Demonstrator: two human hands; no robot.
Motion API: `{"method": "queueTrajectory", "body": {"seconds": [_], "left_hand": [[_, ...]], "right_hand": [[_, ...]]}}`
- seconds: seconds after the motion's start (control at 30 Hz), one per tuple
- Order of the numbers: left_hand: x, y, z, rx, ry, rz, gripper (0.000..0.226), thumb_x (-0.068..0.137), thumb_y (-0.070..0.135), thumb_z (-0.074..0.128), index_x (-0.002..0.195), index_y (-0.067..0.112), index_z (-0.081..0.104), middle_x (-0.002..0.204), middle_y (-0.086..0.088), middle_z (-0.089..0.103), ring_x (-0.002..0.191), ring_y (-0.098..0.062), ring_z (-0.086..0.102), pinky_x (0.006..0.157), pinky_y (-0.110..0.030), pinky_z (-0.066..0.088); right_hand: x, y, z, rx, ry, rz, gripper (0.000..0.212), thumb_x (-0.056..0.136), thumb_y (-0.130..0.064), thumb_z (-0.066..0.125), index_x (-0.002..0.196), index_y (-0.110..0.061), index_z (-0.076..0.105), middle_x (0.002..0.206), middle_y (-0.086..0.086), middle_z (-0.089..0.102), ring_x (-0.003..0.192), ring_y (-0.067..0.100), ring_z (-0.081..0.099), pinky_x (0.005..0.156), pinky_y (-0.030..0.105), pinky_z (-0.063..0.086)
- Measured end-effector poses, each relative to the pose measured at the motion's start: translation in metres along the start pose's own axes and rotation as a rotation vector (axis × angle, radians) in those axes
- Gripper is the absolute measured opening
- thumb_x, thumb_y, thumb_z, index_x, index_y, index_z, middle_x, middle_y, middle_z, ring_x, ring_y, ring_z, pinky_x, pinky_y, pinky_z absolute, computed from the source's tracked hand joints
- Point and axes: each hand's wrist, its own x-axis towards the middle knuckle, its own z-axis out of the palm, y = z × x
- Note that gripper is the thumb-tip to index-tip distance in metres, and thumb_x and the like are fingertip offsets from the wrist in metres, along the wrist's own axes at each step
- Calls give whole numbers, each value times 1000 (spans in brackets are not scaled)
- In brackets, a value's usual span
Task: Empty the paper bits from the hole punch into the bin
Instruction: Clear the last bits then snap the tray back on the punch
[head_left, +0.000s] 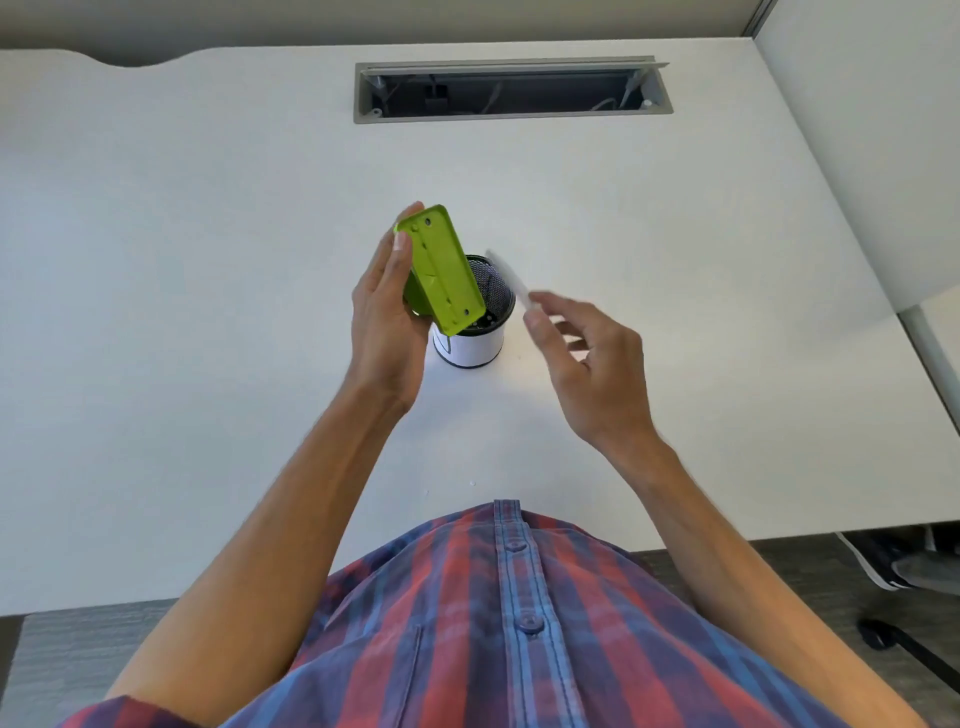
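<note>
My left hand (384, 317) grips a green hole punch (447, 270), tilted with its underside facing me and its lower end over the bin. The bin (472, 343) is a small round cup with a black mesh inside and a white outer wall, standing on the white desk (208, 260). My right hand (587, 358) hovers to the right of the bin and pinches a thin pale flat piece (509, 278), blurred, which looks like the punch's base cover. That piece slants above the bin's right rim.
A long open cable slot (511, 91) with a grey frame is set into the desk at the back. A few tiny paper bits (471, 484) lie on the desk near my body. A chair base (904, 649) and floor show at the lower right.
</note>
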Motion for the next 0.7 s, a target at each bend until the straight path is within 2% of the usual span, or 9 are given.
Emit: {"method": "queueTrajectory", "body": {"seconds": [0.1, 0.27, 0.33, 0.43, 0.5, 0.53, 0.6, 0.67, 0.7], "left_hand": [[4, 4, -6, 98, 30, 60, 32, 106, 28, 44, 133, 22, 59, 115, 7, 66, 91, -6, 62, 78, -33, 53], [6, 6, -7, 108, 39, 69, 34, 107, 28, 42, 137, 20, 57, 123, 1, 61, 91, -8, 61, 72, -31, 52], [6, 6, -6, 86, 30, 50, 33, 106, 28, 42, 135, 21, 58, 121, 2, 63, 93, -9, 62, 76, -33, 53], [3, 5, -1, 31, -8, -5, 33, 107, 28, 41, 133, 21, 59, 124, 0, 64, 105, -16, 62, 88, -39, 55], [0, 4, 5, -4, -44, -41, 33, 107, 29, 41, 133, 21, 59, 127, -1, 64, 108, -16, 63, 88, -38, 57], [-2, 3, 8, -13, -64, -54, 34, 107, 29, 41, 133, 20, 59, 126, 0, 65, 108, -15, 64, 87, -37, 58], [-7, 0, 13, -26, -105, -80, 35, 107, 28, 41, 135, 18, 59, 119, 1, 68, 106, -18, 64, 93, -45, 54], [-11, -3, 16, -50, -133, -103, 36, 107, 23, 38, 136, 13, 57, 115, -5, 66, 104, -23, 62, 98, -55, 48], [-12, -4, 17, -64, -135, -115, 37, 107, 19, 36, 137, 10, 55, 114, -8, 65, 103, -24, 62, 99, -54, 47]], "right_hand": [[-2, 9, -1, -297, -106, -90, 38, 95, -45, 58, 124, -22, 67, 121, -1, 67, 98, 21, 66, 76, 33, 52], [-1, 5, 0, -364, -82, -169, 39, 96, -44, 57, 125, -20, 66, 120, 0, 66, 97, 23, 65, 74, 33, 51], [-1, 2, 1, -264, -49, -139, 37, 96, -42, 58, 125, -20, 66, 120, -2, 67, 99, 18, 65, 74, 32, 52], [0, -10, 3, 126, -15, -7, 31, 95, -40, 58, 121, -25, 67, 107, -14, 71, 93, 5, 66, 73, 17, 49], [-1, -20, 6, 276, -13, 4, 26, 95, -37, 59, 119, -29, 66, 102, -18, 71, 92, 3, 68, 74, 13, 50], [-2, -24, 7, 283, -10, -20, 26, 94, -36, 61, 119, -30, 65, 105, -17, 70, 95, 4, 68, 76, 15, 52], [-3, -29, 11, 232, -1, -79, 34, 92, -34, 65, 123, -22, 64, 115, -9, 69, 101, 9, 68, 82, 24, 56], [-4, -30, 15, 151, 26, -130, 42, 90, -31, 69, 127, -14, 63, 121, 0, 68, 106, 15, 66, 84, 34, 58], [-4, -30, 16, 102, 51, -156, 43, 89, -30, 70, 127, -12, 63, 122, 3, 68, 107, 17, 65, 85, 36, 58]]}}
